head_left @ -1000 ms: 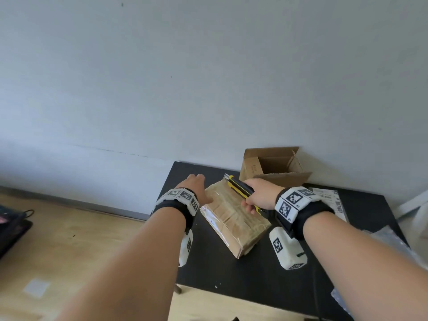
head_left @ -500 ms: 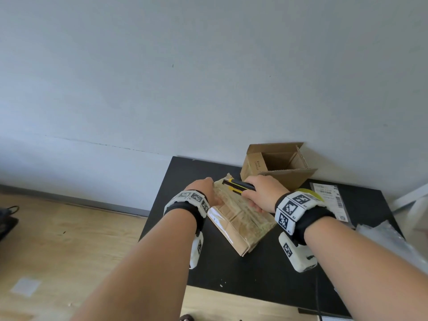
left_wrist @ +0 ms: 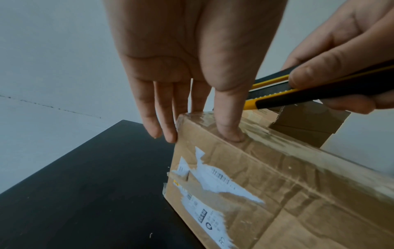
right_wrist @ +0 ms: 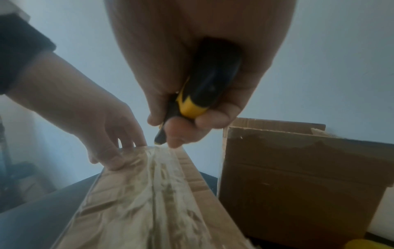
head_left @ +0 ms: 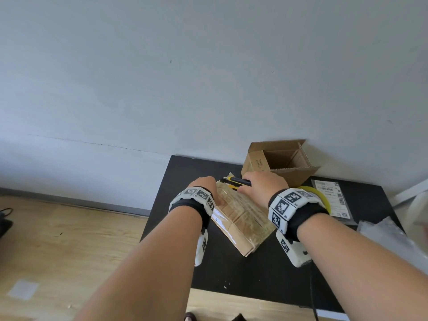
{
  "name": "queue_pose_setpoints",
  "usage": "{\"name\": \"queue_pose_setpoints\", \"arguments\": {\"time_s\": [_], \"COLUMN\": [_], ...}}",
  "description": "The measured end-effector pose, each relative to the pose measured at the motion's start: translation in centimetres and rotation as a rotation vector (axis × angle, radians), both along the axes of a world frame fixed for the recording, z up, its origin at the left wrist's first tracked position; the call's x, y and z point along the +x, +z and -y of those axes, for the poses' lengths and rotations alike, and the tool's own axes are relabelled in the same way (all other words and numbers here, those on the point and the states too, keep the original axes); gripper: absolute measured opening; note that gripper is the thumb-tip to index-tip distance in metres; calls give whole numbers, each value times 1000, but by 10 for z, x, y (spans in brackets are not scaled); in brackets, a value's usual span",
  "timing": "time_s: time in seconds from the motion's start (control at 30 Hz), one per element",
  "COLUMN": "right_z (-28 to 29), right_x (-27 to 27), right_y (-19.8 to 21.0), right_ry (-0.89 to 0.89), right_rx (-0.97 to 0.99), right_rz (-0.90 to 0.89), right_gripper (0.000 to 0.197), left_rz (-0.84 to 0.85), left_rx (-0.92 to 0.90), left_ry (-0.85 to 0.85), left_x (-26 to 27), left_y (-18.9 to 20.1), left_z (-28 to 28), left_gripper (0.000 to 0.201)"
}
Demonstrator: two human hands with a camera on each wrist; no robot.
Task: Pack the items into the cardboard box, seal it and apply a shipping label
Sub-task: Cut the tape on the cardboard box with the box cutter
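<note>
A taped cardboard box (head_left: 245, 218) (left_wrist: 255, 185) (right_wrist: 149, 193) lies on the black table (head_left: 254, 274). My left hand (head_left: 203, 188) (left_wrist: 196, 118) (right_wrist: 110, 143) steadies its far left corner, with the thumb pressed on the top edge and straight fingers against the end face. My right hand (head_left: 259, 186) (right_wrist: 181, 131) grips a yellow and black utility knife (head_left: 236, 181) (left_wrist: 298, 94) (right_wrist: 192, 104). The knife's tip is at the far end of the tape seam on the box top. An old torn label shows on the box side in the left wrist view.
An open, empty cardboard box (head_left: 280, 163) (right_wrist: 298, 176) stands against the wall just behind my right hand. A yellow tape roll (head_left: 317, 193) and a shipping label (head_left: 331, 198) lie to the right, with clear plastic wrap (head_left: 389, 230) at the table's right edge.
My right hand has carried the knife along the box top to its far end. My left hand has shifted up to the far left corner.
</note>
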State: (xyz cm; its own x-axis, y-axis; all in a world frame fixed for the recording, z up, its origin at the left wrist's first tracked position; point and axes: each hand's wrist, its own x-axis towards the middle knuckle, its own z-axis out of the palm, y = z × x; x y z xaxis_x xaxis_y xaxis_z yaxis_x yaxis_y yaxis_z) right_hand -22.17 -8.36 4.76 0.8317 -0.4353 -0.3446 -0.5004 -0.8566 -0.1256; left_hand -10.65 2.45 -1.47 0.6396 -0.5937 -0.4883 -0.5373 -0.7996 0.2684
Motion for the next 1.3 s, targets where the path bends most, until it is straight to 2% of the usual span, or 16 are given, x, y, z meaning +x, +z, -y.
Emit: {"name": "queue_pose_setpoints", "arguments": {"time_s": [0.27,0.53,0.7,0.73,0.8,0.83,0.87,1.03,1.3], "right_z": [-7,-1,-5,-7,-12,-13,-13,-6,-8], "right_x": [14,16,21,22,20,19,17,9,14], "right_y": [4,11,22,23,24,22,20,15,15], "right_ry": [92,108,134,144,163,166,170,150,140], "right_rx": [-102,-59,-120,-143,-158,-138,-109,13,-1], "right_rz": [-106,-189,-233,-240,-270,-290,-301,-226,-269], "right_gripper": [18,13,22,19,9,8,10,15,18], "left_rz": [-33,-24,-81,-85,-114,-137,-150,-180,-176], "left_rx": [20,30,14,-5,-113,-162,-191,-208,-198], "left_ry": [-11,-9,-6,-13,-18,-13,-15,47,54], "left_x": [3,0,1,1,0,-2,-3,-7,-8], "left_y": [-6,-5,0,0,-1,0,2,10,13], "left_z": [8,8,5,4,2,0,-2,-6,-5], "left_gripper": [20,25,23,29,66,77,78,57,57]}}
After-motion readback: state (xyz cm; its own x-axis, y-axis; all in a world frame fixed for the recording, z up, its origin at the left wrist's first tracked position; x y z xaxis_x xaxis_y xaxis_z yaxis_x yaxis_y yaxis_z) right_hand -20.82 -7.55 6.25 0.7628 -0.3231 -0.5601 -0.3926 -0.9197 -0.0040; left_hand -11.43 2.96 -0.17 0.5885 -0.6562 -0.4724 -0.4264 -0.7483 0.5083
